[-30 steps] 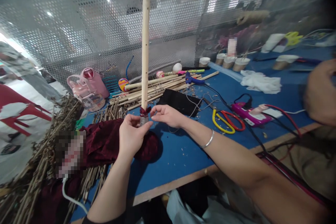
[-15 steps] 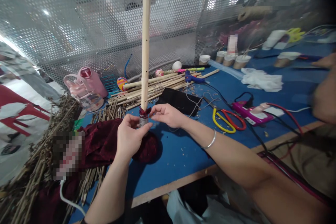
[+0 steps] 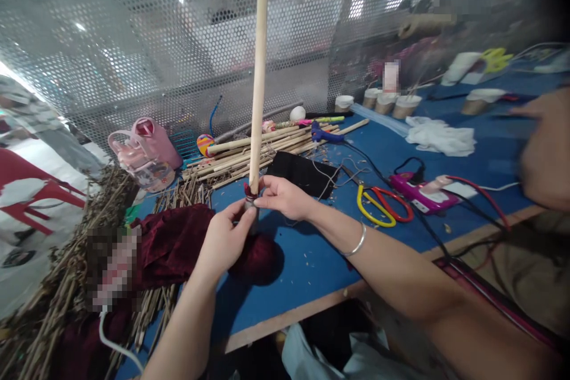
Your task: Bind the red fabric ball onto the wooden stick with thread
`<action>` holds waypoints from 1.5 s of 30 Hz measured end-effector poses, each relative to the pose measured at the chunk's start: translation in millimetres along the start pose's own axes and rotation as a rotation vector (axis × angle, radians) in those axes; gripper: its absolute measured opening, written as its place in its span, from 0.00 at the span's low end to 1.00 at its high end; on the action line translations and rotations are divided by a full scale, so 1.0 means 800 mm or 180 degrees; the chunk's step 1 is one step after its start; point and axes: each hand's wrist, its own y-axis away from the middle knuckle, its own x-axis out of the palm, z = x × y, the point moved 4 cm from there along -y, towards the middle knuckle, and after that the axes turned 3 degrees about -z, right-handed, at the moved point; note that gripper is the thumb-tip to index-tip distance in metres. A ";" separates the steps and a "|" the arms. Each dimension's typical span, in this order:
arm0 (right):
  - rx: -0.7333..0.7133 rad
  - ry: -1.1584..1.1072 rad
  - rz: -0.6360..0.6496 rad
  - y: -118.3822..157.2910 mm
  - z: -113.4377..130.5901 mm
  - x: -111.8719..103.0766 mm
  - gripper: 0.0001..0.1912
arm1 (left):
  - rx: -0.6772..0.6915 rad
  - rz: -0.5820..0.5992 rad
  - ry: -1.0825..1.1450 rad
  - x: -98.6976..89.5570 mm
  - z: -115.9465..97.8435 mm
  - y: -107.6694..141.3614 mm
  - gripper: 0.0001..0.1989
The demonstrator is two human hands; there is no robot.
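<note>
A peeled wooden stick (image 3: 259,83) stands nearly upright, its top leaning a little right. Its lower end sits in gathered burgundy velvet cloth, which bulges into a round ball (image 3: 258,258) resting on the table. Grey cord (image 3: 253,225) binds the cloth around the stick just above the ball. My left hand (image 3: 229,234) is closed around this bound neck, thumb in front. At the top of the binding, my right hand (image 3: 285,197) pinches the cord with thumb and fingers; its fingertips are partly hidden. More burgundy velvet (image 3: 176,243) lies left of my left hand.
Behind lie wooden sticks (image 3: 285,141), a black cloth (image 3: 303,173) and a blue glue gun (image 3: 327,133). Scissors (image 3: 383,208) and a purple power strip (image 3: 423,195) with cables are at right. Dried stems (image 3: 57,267) and a pink bottle (image 3: 149,163) stand left. Another person's hand (image 3: 545,142) is at far right.
The stick has tilted and shifted right, and its top end has come into view. My left hand has moved slightly right, and my right fingers now touch the binding closer to my left thumb.
</note>
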 end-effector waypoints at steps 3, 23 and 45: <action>0.0049 0.0119 -0.0146 0.002 0.003 0.008 0.11 | -0.0097 -0.0520 -0.1396 0.003 -0.021 0.007 0.20; 0.0090 0.0048 -0.0247 -0.004 0.012 0.008 0.10 | -0.0041 -0.0723 0.0754 -0.016 0.024 -0.007 0.18; -0.0125 0.0219 -0.0335 0.002 0.012 0.010 0.14 | -0.0057 -0.0451 0.0661 -0.017 0.016 -0.001 0.21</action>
